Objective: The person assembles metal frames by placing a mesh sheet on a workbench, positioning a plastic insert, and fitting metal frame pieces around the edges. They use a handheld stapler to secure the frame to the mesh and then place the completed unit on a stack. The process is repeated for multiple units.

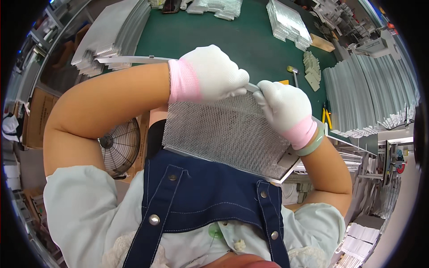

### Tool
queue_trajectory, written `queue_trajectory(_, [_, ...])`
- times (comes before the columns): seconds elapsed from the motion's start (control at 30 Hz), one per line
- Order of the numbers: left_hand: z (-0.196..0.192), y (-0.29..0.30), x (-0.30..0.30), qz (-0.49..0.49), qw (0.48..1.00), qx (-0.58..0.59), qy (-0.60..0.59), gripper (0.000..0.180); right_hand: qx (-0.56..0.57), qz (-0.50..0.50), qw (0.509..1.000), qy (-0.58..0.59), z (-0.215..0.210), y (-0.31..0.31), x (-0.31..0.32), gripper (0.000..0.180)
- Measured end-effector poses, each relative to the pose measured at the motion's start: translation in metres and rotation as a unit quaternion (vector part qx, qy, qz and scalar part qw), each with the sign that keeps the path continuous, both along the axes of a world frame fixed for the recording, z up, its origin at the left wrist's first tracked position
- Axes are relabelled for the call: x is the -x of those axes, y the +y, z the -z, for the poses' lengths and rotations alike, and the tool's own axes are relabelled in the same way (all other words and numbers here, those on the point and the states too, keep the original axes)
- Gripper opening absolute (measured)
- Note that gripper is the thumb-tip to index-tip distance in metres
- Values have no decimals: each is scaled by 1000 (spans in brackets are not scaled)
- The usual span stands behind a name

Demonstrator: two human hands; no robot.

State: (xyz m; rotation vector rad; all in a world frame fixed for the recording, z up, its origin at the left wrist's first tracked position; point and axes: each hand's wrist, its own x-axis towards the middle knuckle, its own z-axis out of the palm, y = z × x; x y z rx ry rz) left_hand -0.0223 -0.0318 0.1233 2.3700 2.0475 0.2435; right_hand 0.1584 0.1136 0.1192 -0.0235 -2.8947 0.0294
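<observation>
A grey metal mesh panel (223, 134) rests tilted against my apron, with a pale metal strip along its near edge and lower right corner. Along its far edge runs a long, thin metal frame strip (134, 59), which sticks out to the left past my wrist. Both hands wear white gloves with pink cuffs. My left hand (214, 73) is closed round this strip near the middle of the far edge, its palm hidden. Just to the right, my right hand (288, 107) pinches the same strip, thumb and fingers pressed together at the panel's edge.
On the green table (196, 38) lie a small hammer (293, 73), yellow-handled pliers (327, 117) and a wooden block (322, 43). Stacked mesh sheets (111, 35) stand far left, metal strips (357, 94) at right. A black fan (118, 145) is below my left arm.
</observation>
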Motion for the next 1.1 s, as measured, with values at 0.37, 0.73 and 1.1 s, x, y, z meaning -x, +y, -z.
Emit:
queue_trajectory(0.37, [4,-30,30,-89,989,108,-53,40,103,-11,994,-30,2,3,13,25])
queue_trajectory(0.73, [26,-105,-3,-324,877,294,-197,54,362,198,911,-10,46,73,-48,29])
queue_trajectory(1.1, [-13,-37,-20,-3,527,-322,-786,29,512,87,775,360,-3,40,11,19])
